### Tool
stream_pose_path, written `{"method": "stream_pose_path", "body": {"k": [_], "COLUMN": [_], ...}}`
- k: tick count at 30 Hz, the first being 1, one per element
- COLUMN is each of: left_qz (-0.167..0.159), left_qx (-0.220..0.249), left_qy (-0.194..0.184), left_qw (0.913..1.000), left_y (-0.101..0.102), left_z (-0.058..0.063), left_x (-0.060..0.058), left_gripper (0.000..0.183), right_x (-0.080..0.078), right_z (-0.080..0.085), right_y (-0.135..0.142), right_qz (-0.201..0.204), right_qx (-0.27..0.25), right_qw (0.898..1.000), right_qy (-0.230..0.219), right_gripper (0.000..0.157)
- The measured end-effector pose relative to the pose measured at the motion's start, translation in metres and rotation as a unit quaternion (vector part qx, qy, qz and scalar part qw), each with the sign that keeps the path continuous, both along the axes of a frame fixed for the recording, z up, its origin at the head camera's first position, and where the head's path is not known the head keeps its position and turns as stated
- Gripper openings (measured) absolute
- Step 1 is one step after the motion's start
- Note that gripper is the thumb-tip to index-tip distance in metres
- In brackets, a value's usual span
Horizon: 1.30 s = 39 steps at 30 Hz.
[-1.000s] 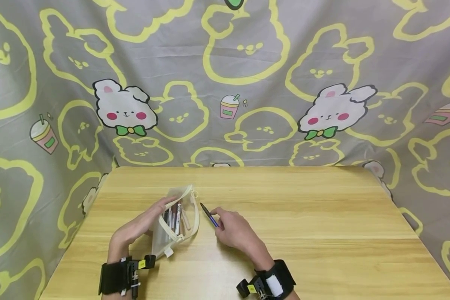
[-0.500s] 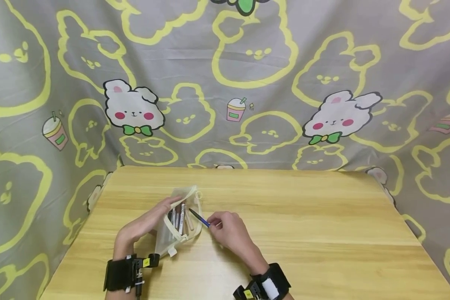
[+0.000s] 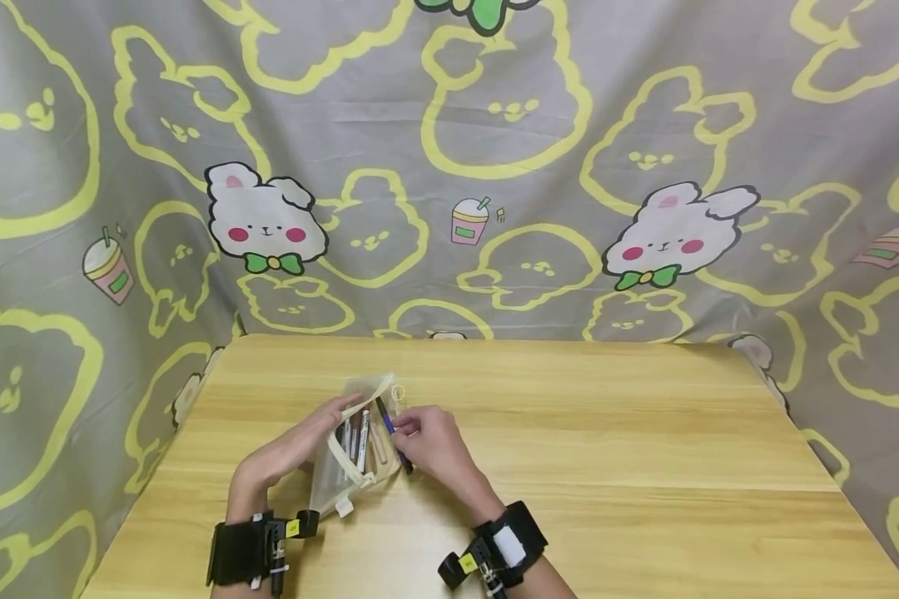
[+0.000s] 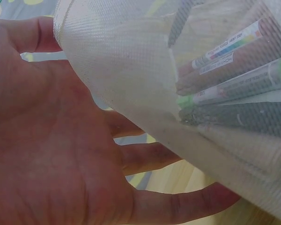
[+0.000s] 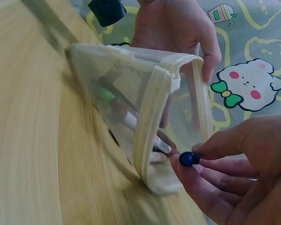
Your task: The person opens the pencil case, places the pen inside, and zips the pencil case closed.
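Note:
A see-through mesh pencil case [image 3: 328, 484] with a cream zip stands tilted on the table, its mouth gaping towards the right. Inside it lie several markers [image 4: 232, 86], seen through the mesh in the left wrist view. My left hand [image 3: 295, 445] holds the case from its left side, with the fingers [image 4: 150, 157] reaching behind the mesh. Between thumb and index finger, my right hand [image 3: 430, 441] pinches a blue pen [image 3: 384, 413] with a black tip. The pen overlaps the mouth of the case in the head view; its round end [image 5: 189, 158] faces the right wrist camera.
The wooden table [image 3: 607, 449] reaches back to a grey curtain [image 3: 374, 125] printed with yellow outlines and white rabbits. A ring-shaped zip pull [image 3: 399, 392] hangs at the far corner of the case. Each wrist wears a black strap [image 3: 509, 545] with a small camera.
My right hand has carried the pen leftward to the mouth of the case, and the pen has turned steeper. The left hand keeps its hold on the case.

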<state>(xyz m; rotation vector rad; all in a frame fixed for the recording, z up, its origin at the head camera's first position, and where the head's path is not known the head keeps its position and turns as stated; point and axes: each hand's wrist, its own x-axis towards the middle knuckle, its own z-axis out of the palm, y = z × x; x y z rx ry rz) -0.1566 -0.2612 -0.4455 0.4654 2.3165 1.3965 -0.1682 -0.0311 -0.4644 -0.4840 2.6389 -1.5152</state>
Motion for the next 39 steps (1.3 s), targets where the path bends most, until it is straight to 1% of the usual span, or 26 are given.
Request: {"method": "stream_pose_path", "body": {"k": [3, 7, 10, 12, 14, 20, 23, 25, 30, 33, 37, 39], "left_qz": [-0.003, -0.004, 0.000, 0.006, 0.009, 0.016, 0.018, 0.014, -0.001, -0.006, 0.001, 0.004], "left_qx": [0.011, 0.014, 0.005, 0.000, -0.005, -0.020, -0.019, -0.018, -0.020, -0.030, -0.055, -0.064], "left_qy": [0.007, 0.030, 0.026, 0.015, 0.011, 0.010, 0.006, 0.011, 0.039, 0.053, 0.057, 0.058], "left_qw": [0.9999, 0.9995, 0.9997, 0.9999, 0.9999, 0.9996, 0.9996, 0.9997, 0.9990, 0.9981, 0.9968, 0.9963], "left_y": [0.000, -0.001, 0.000, 0.000, 0.001, 0.002, 0.002, 0.003, 0.006, 0.009, 0.014, 0.017], "left_z": [-0.001, -0.002, -0.002, -0.002, -0.002, 0.001, 0.001, 0.001, 0.000, -0.001, 0.000, 0.000], "left_x": [0.001, 0.001, 0.000, 0.000, 0.000, -0.001, 0.000, 0.000, 0.001, 0.001, 0.002, 0.002], "left_gripper": [0.052, 0.051, 0.051, 0.051, 0.051, 0.052, 0.052, 0.051, 0.051, 0.051, 0.053, 0.054], "right_x": [-0.003, -0.006, -0.007, -0.005, -0.004, -0.003, -0.005, -0.007, -0.012, -0.014, -0.015, -0.011], "right_z": [0.000, 0.001, 0.002, 0.004, 0.004, 0.005, 0.005, 0.004, 0.003, 0.001, -0.001, 0.007], "right_y": [-0.010, -0.023, -0.028, -0.028, -0.027, -0.012, -0.002, 0.004, 0.020, 0.027, 0.033, 0.036], "right_qz": [0.004, 0.009, 0.017, 0.020, 0.020, 0.018, 0.011, 0.004, -0.011, -0.019, -0.025, -0.027], "right_qx": [-0.024, -0.053, -0.085, -0.107, -0.130, -0.181, -0.193, -0.202, -0.200, -0.191, -0.189, -0.190], "right_qw": [0.999, 0.997, 0.991, 0.986, 0.981, 0.973, 0.972, 0.970, 0.972, 0.974, 0.975, 0.975], "right_qy": [-0.024, -0.059, -0.101, -0.126, -0.141, -0.140, -0.134, -0.133, -0.122, -0.117, -0.116, -0.115], "right_gripper": [0.019, 0.023, 0.027, 0.028, 0.027, 0.023, 0.022, 0.020, 0.019, 0.019, 0.019, 0.018]}}
